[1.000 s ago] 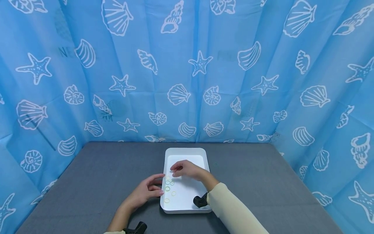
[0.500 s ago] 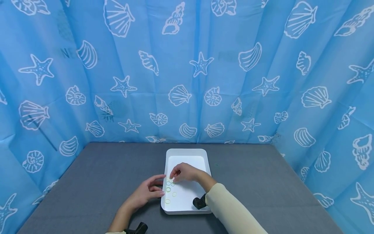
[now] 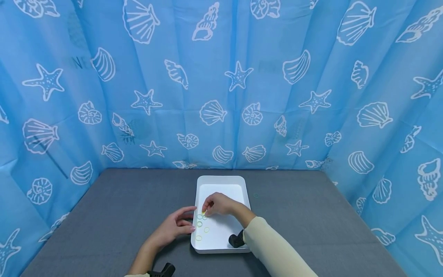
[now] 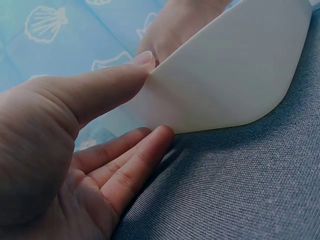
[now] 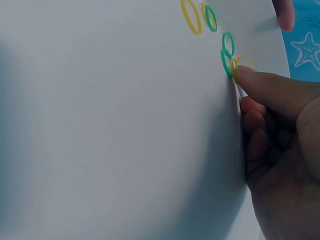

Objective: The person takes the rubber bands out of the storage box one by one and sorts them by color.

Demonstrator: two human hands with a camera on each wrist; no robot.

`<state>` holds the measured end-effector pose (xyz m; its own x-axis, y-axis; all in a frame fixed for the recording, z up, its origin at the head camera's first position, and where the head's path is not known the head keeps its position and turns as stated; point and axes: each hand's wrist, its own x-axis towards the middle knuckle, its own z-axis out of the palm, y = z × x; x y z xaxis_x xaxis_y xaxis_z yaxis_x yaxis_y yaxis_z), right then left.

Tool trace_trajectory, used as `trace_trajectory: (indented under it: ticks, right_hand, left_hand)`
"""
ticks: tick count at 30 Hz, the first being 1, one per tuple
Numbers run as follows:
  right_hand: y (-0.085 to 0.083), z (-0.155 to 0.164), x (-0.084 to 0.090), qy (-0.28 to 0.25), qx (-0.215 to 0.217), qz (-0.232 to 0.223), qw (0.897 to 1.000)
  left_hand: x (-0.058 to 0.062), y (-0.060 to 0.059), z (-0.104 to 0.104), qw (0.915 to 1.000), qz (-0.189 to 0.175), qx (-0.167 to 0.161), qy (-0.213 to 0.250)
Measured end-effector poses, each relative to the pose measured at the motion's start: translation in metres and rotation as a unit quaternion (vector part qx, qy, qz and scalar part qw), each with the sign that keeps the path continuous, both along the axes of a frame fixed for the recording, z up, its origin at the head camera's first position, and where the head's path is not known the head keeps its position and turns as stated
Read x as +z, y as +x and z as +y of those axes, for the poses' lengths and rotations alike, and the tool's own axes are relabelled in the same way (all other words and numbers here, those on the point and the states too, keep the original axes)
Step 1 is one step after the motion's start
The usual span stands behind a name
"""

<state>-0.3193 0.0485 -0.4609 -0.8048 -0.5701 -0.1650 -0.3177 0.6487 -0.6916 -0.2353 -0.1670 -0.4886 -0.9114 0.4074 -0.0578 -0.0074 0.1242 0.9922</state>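
A white tray (image 3: 221,246) holds several small yellow and green rubber bands along its left side. Inside it, my right hand (image 3: 219,204) pinches a yellow rubber band (image 5: 244,61) between thumb and forefinger; a green rubber band (image 5: 225,62) lies right against the fingertips. Farther along are another green band (image 5: 228,44), a green band beside a yellow one (image 5: 211,19), and a larger yellow band (image 5: 191,17). My left hand (image 3: 174,227) rests against the tray's left wall, fingers loosely spread. Its thumb (image 4: 115,85) touches the rim and the lower fingers meet the outer wall.
A grey cloth (image 3: 311,231) covers the table. Outside the tray to the right lies a green rubber band (image 3: 256,195). A blue curtain with shell prints (image 3: 221,130) hangs behind and at the sides.
My right hand has come down toward the tray's left side, its fingertips closing on a yellow rubber band, which now shows bunched between them. The left hand keeps its place at the wall.
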Motion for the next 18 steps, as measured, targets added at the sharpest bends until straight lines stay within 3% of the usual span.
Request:
trace_trajectory:
  ticks: [18]
  right_hand:
    - [0.0014,0.0027,-0.0006,-0.025,-0.031,0.014,0.999]
  left_hand:
    - [0.0002,-0.0006,-0.0009,1.0000,-0.001,-0.005,0.004]
